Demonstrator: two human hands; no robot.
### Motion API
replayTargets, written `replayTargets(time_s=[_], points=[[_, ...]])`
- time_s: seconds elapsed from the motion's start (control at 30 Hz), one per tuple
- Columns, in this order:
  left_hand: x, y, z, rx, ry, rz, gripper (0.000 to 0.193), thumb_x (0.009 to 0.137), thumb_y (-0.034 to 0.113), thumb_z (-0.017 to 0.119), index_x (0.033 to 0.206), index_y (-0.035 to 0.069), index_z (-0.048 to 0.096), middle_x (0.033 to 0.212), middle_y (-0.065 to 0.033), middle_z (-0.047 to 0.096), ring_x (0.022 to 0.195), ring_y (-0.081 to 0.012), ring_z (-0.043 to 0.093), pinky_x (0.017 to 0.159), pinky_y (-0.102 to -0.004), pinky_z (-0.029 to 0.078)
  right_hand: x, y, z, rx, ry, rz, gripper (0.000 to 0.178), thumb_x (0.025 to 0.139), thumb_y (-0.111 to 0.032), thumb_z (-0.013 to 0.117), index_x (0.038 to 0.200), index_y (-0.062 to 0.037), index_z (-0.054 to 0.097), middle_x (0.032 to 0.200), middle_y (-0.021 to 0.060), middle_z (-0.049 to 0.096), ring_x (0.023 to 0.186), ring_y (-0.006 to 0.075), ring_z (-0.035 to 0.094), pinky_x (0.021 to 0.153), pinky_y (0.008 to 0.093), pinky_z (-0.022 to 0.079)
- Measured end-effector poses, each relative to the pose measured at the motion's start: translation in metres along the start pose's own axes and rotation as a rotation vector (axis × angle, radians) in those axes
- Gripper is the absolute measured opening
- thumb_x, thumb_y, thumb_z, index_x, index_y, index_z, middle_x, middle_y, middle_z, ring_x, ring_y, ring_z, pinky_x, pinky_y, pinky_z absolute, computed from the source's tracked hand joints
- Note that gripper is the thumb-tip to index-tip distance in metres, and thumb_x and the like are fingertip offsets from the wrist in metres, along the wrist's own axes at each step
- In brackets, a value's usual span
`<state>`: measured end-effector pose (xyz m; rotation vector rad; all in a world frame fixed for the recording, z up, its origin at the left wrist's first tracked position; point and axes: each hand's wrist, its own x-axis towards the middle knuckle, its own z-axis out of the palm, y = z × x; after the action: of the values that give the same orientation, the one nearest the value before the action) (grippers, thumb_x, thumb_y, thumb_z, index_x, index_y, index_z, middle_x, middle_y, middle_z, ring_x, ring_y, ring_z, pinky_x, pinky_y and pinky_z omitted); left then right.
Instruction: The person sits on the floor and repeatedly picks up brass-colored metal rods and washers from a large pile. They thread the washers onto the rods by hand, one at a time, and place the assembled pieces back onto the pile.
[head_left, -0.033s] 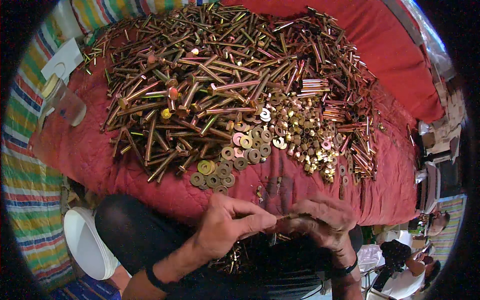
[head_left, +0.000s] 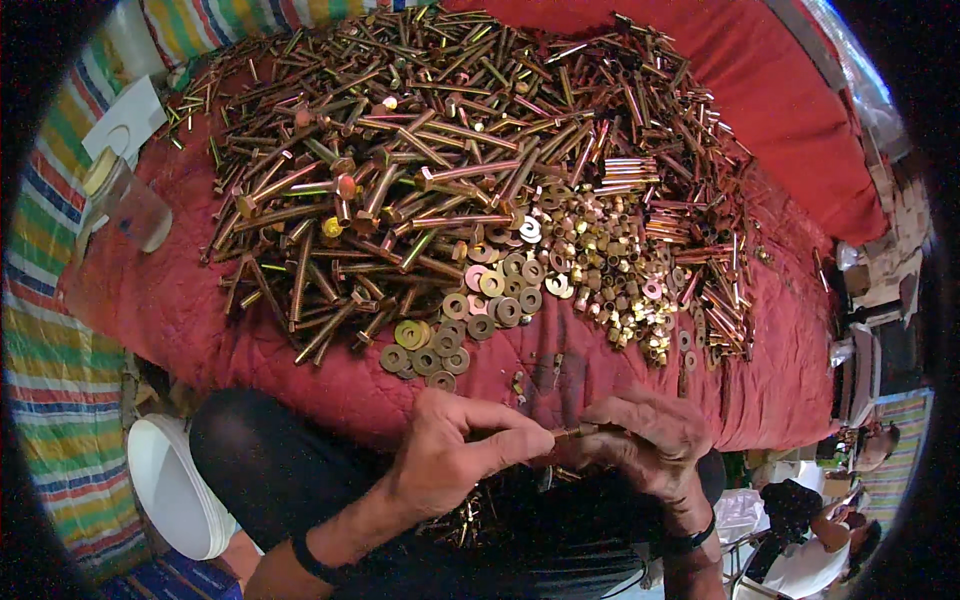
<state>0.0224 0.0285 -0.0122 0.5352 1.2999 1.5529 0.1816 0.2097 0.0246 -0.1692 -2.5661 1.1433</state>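
Between my two hands, over my lap, lies a short piece of brown threaded bolt (head_left: 572, 433). My left hand (head_left: 455, 450) is closed, thumb and forefinger pinching one end of it. My right hand (head_left: 650, 435) has its fingers curled around the other end, so the bolt's far end and anything on it are hidden. Just beyond my hands, on a red quilted cloth (head_left: 300, 375), lie flat washers (head_left: 425, 360), a heap of small shiny nuts (head_left: 625, 300) and a large pile of brassy hex bolts (head_left: 400, 180).
More loose metal pieces (head_left: 465, 520) lie between my legs. A lidded clear jar (head_left: 140, 210) stands at the far left, near a white card (head_left: 125, 118). White stacked stools (head_left: 175, 490) are beside my left knee. Another person (head_left: 815, 550) sits at the lower right.
The fingers of my right hand have shifted slightly and look less blurred. More of the bolt's thread shows between my hands. The piles look unchanged.
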Motion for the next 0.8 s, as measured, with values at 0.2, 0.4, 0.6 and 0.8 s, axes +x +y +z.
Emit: replayTargets(time_s=[0.2, 0.4, 0.6, 0.8], points=[[-0.005, 0.001, 0.006, 0.691, 0.118, 0.695, 0.009, 0.084, 0.01, 0.08, 0.088, 0.002, 0.077, 0.066, -0.0095, 0.064, 0.053, -0.026, 0.063, 0.049, -0.0369, 0.047, 0.005, -0.008, 0.005, 0.114, -0.018, 0.215, 0.016, 0.09, -0.013, 0.078, 0.095, 0.0007, 0.072, 0.081, 0.0089, 0.069, 0.073, 0.0235, 0.069, 0.067, 0.0356, 0.055], [-0.002, 0.002, 0.007, 0.491, 0.104, 0.499, 0.011, 0.087, 0.011, 0.079, 0.09, 0.0, 0.077, 0.07, -0.0108, 0.069, 0.059, -0.0207, 0.067, 0.054, -0.0332, 0.05, 0.002, -0.013, 0.005, 0.369, 0.116, 0.574, 0.037, 0.088, -0.033, 0.076, 0.08, 0.0005, 0.064, 0.072, 0.0032, 0.061, 0.063, 0.0155, 0.061, 0.056, 0.0309, 0.046], [-0.005, 0.009, 0.0, 0.233, 0.081, 0.099, 0.018, 0.088, 0.016, 0.079, 0.094, -0.001, 0.08, 0.084, -0.0089, 0.078, 0.076, -0.0129, 0.072, 0.072, -0.0262, 0.055, 0.001, 0.001, -0.002, 0.129, 0.02, 0.173, 0.031, 0.084, -0.017, 0.083, 0.109, -0.0028, 0.072, 0.107, 0.0104, 0.076, 0.089, 0.0229, 0.073, 0.081, 0.0339, 0.058], [-0.005, 0.01, 0.0, 0.232, 0.032, 0.055, 0.018, 0.089, 0.016, 0.078, 0.095, -0.001, 0.08, 0.085, -0.008, 0.078, 0.078, -0.0112, 0.071, 0.073, -0.0257, 0.055, 0.0, 0.004, 0.003, -0.062, -0.048, -0.021, 0.028, 0.082, -0.008, 0.083, 0.108, -0.0064, 0.073, 0.097, 0.0089, 0.074, 0.081, 0.0256, 0.072, 0.073, 0.0346, 0.058]])
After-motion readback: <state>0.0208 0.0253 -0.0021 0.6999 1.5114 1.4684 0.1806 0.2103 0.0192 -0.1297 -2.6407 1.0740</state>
